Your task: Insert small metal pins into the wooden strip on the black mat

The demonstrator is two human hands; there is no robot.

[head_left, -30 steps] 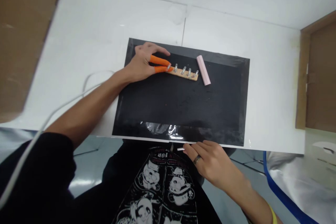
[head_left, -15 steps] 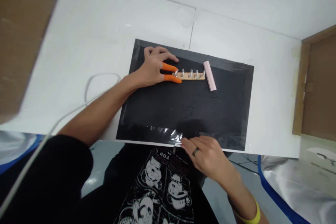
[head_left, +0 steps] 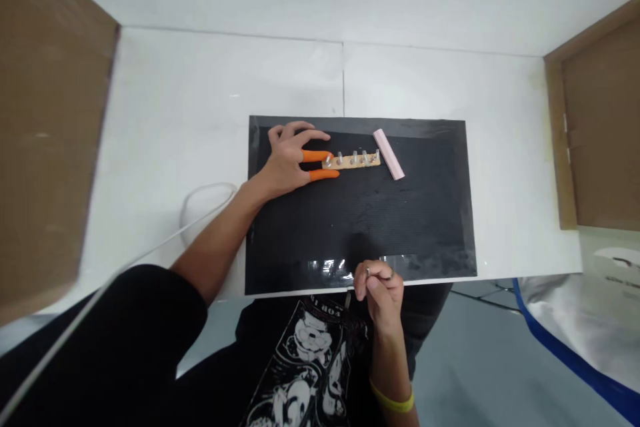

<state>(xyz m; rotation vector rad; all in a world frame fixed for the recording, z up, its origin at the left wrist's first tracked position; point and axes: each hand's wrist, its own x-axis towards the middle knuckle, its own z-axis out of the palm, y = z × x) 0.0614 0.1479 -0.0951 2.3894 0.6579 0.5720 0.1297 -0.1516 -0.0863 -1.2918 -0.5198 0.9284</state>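
A narrow light-wood strip (head_left: 345,162) with several small upright metal pegs lies on the black mat (head_left: 300,233). My left hand (head_left: 290,157) wears orange covers on thumb and index finger. These two fingers pinch the strip's left end from either side, while the other fingers are bent above the mat. My right hand (head_left: 383,287) is over the mat's front edge, its fingers curled and pinched against the thumb. A tiny greyish piece (head_left: 368,272) shows at the pinch; its kind is too small to tell. Beyond the strip's right end, a pale pink bar (head_left: 389,154) lies slanted.
The mat rests on a white table (head_left: 170,100) with brown panels (head_left: 605,127) at both sides. A white cable (head_left: 150,253) runs across the left part of the table beside my left arm. Clear tape (head_left: 325,268) shines along the mat's front edge.
The view has turned and shifted. My right hand has lifted off the mat's front edge and turned over, its fingers now pinched. My left hand stays at the strip's left end.
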